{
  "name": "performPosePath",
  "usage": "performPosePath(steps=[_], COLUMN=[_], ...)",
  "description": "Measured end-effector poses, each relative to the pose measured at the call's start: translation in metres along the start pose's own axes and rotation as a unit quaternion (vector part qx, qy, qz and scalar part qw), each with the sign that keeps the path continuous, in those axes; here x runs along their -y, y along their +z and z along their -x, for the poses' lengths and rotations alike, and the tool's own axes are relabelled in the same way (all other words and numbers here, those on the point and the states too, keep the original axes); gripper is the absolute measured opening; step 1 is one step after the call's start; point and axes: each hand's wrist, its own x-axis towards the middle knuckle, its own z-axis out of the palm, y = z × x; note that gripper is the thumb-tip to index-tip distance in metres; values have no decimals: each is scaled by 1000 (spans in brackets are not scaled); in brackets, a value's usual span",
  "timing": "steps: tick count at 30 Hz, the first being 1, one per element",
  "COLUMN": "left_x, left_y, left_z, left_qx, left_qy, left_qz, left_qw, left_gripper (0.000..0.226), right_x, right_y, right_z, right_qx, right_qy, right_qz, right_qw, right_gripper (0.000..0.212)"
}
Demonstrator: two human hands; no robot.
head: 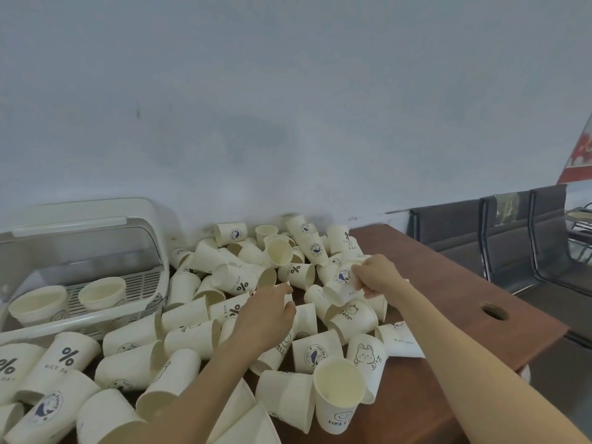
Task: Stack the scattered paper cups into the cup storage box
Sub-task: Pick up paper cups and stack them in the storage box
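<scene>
Right hand (376,275) pinches a whale-print cup (342,283) far right of the box (141,280); left hand (267,310) curls over the pile, grip unclear. Risk — thin wall crushes, or neighbours roll off the table (464,283).

We reach both bare arms forward toward 12 o'clock. Our left hand (269,310) lies palm down, fingers (286,294) curled loosely. Our right hand (376,277), out toward 1 o'clock, has its fingers pinched closed on a cup (341,285).
</scene>
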Motion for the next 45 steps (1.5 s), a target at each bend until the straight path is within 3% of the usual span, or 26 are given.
performPosePath(steps=[16,22,27,32,40,45], left_x=[4,6,9,20,32,29], left_y=[3,-1,3,15,33,31], left_z=[-7,-39,-78,-109,-133,-132], left_qx=[20,19,29,33,36,-6], left_qy=[-17,-32,-53,-51,-42,-40], left_qz=[-13,-61,-100,-158,-220,-235], left_qw=[1000,997,993,986,974,971], left_gripper=[39,34,16,29,24,26], right_x=[33,28,19,10,12,16], right_y=[19,32,38,51,71,78], right_z=[24,18,8,0,-10,-8], right_qx=[-95,-111,-103,-104,-89,-92], right_qy=[-205,-201,-208,-224,-252,-262], right_qz=[42,79,60,60,89,108], right_qw=[973,970,971,967,959,954], right_gripper=[18,15,15,15,15,18])
